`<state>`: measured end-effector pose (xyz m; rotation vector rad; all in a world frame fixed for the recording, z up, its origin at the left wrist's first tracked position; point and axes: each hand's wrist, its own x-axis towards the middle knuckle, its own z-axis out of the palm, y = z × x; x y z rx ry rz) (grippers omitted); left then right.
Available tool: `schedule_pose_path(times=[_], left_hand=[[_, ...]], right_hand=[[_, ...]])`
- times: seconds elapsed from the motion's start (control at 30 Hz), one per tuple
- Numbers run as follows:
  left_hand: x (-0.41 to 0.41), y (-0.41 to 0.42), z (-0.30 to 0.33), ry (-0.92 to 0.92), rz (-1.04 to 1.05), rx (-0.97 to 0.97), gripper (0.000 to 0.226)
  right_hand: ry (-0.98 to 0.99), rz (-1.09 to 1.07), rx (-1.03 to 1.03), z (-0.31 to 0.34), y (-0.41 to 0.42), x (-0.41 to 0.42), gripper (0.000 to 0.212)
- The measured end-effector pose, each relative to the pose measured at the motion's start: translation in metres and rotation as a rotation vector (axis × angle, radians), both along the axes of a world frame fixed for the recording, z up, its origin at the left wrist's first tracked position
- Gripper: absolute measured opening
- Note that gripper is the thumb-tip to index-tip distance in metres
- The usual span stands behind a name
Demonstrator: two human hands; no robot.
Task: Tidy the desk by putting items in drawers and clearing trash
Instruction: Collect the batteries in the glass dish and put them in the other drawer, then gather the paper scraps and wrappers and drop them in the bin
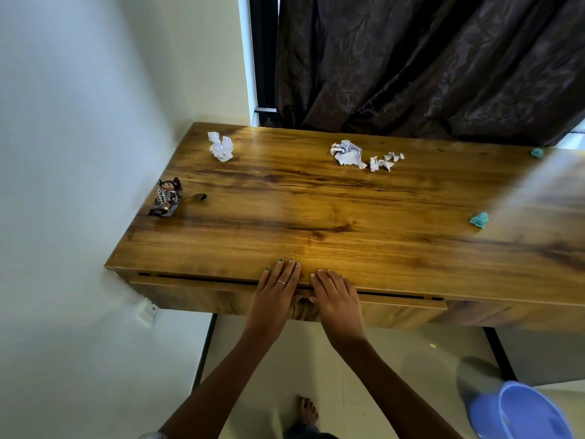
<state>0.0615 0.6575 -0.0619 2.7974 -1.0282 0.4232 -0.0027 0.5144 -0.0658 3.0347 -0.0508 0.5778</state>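
My left hand [274, 288] lies flat on the front edge of the desk [316, 213], fingers straight and together, holding nothing; my right hand [335, 293] lies just beside it the same way, fingers straight over the edge, thumb down at the drawer [395, 307] front. The drawer sits a sliver open under the desktop; I cannot see what is in it. At far right on the floor stands a blue bin [522, 413]; its inside is only partly in view and I cannot tell its contents.

On the desktop, from the left: a brown snack wrapper [166, 198] at the left edge, a small dark scrap [200, 197] just beside it, a crumpled white paper [221, 146] near the back, a larger crumpled paper [347, 153] and smaller white bits [386, 161] mid-back, then two teal scraps [479, 220], one near, one at the back.

A white wall [79, 122] runs along the left, a dark curtain [427, 58] hangs behind, and my bare foot [308, 410] stands on pale floor tiles.
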Motion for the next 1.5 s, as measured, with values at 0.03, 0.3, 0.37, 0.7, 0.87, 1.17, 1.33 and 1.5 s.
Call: schedule_pose_path(times=[0.03, 0.3, 0.37, 0.7, 0.87, 1.17, 1.33, 1.5], left_hand=[[0.001, -0.001, -0.002, -0.015, -0.005, -0.008, 0.071], [0.003, -0.005, -0.002, -0.068, -0.015, 0.023, 0.06], [0.003, -0.007, 0.0, -0.058, -0.004, 0.009, 0.063], [0.001, -0.008, -0.006, -0.088, -0.004, -0.068, 0.04], [-0.004, -0.003, -0.003, 0.086, 0.012, -0.097, 0.048], [0.011, 0.012, 0.003, 0.077, 0.188, -0.396, 0.035], [0.042, 0.03, 0.013, 0.045, 0.422, -0.435, 0.039], [0.087, 0.052, 0.037, 0.106, 0.678, -0.41, 0.062]], right_hand=[[-0.012, 0.013, 0.002, -0.002, -0.001, 0.001, 0.037], [-0.09, 0.023, 0.06, -0.001, 0.0, 0.008, 0.033], [-0.107, 0.026, 0.059, -0.001, 0.001, 0.01, 0.025], [0.017, -0.031, 0.115, 0.012, 0.007, 0.007, 0.025], [0.092, -0.061, 0.134, 0.023, 0.008, 0.007, 0.027], [0.092, -0.022, 0.308, 0.035, 0.005, 0.025, 0.028], [0.15, 0.106, 0.374, 0.042, 0.014, 0.061, 0.028], [0.256, 0.187, 0.411, 0.052, 0.031, 0.101, 0.028]])
